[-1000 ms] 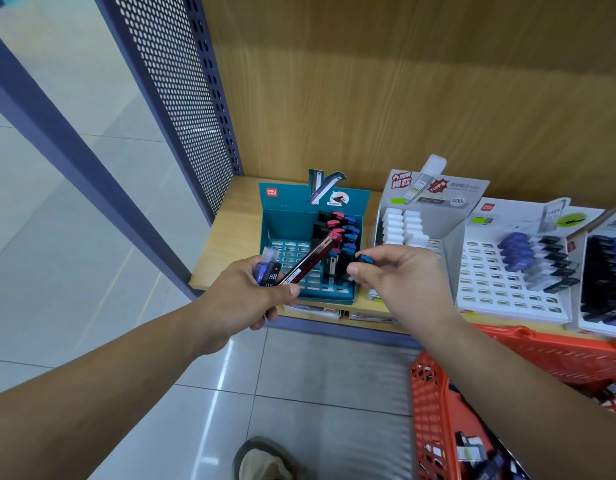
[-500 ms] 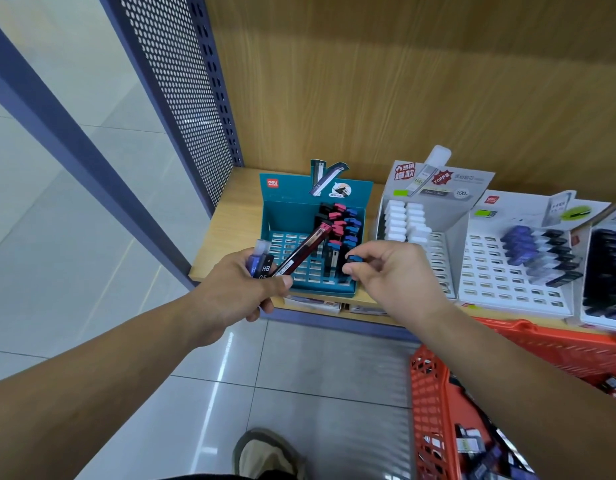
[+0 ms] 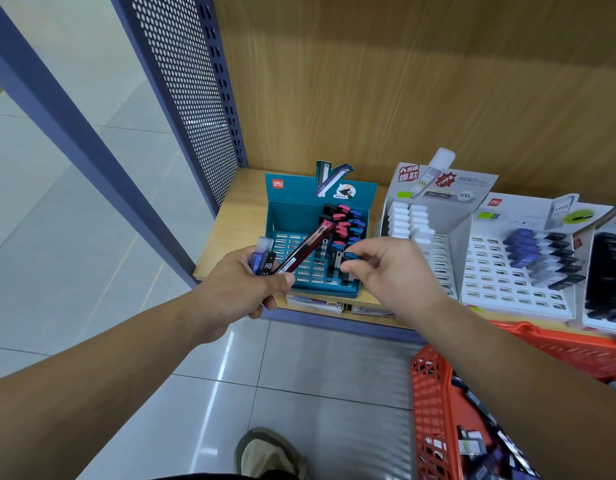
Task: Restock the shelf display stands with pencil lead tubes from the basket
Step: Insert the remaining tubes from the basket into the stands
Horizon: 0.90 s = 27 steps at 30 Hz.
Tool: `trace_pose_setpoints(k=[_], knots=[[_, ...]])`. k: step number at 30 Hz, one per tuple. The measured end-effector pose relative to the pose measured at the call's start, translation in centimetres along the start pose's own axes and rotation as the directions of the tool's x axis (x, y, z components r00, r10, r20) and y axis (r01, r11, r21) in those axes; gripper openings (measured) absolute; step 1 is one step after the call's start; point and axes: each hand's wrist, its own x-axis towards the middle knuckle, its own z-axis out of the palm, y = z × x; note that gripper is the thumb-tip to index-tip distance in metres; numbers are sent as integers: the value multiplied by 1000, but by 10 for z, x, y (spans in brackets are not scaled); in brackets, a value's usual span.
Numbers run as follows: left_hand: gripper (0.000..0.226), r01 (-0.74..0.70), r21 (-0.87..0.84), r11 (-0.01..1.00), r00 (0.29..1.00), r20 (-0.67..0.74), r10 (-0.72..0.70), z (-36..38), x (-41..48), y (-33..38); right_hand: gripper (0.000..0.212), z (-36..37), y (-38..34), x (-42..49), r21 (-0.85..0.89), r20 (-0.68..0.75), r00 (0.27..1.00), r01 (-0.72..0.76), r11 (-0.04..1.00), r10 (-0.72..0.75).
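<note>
A blue-capped lead tube [image 3: 348, 258] sits pinched between the thumb and forefinger of the right hand [image 3: 391, 271], its body down among the slots at the front right of the teal display stand [image 3: 282, 216], beside other tubes with pink, blue and black caps [image 3: 344, 221] standing in the stand's right-hand rows. The left hand [image 3: 244, 289] is closed around a small bundle: a dark red tube [image 3: 304, 252] angled up toward the stand, plus a black tube marked HB [image 3: 267, 266] and a blue one with a clear cap [image 3: 259, 256]. The stand rests on the wooden shelf [image 3: 230, 230] near a perforated side panel [image 3: 188, 91]. To its right stand a grey stand with white-capped tubes [image 3: 408, 221] and a white slotted stand [image 3: 507, 271]. Below right, the orange basket [image 3: 434, 403] holds more packets
</note>
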Motion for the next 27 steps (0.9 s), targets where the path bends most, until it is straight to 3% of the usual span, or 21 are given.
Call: trace_pose_setpoints(k=[2,4,8,11,13,15,17,23,27], knots=[[28,0,-6,1000,1000,2,0,-1,0,1,8,0,3,3,-44,35,999,27,999,-26],[29,6,-11,1000,1000,1,-6,-3,0,2,6,0,6,2,4,13,999,-48,999,48],[29,-2,-18,1000,1000,9,3,-3,0,3,19,0,6,-3,21,-36,994,-98,995,98],[29,-12,-17,1000,1000,10,13,-2,-1,3,27,-3,-5,-8,60,-138,990,-25,998,33],[29,-14,-22,1000,1000,10,14,-2,-2,4,28,-8,-20,-8,176,-190,981,61,983,-27],[29,-15,-25,1000,1000,5,15,-1,-2,5,29,-16,-38,-2,357,-127,992,37,933,9],[26,-16,-39,999,1000,4,17,1,-1,7,14,-22,-53,7,443,-37,997,-46,896,69],[19,-38,-83,996,999,25,40,3,5,13,18,-30,-58,28,436,-59,991,-81,896,118],[19,-47,-71,996,999,0,47,3,4,15,6,-35,-62,34,485,19,994,-102,869,106]])
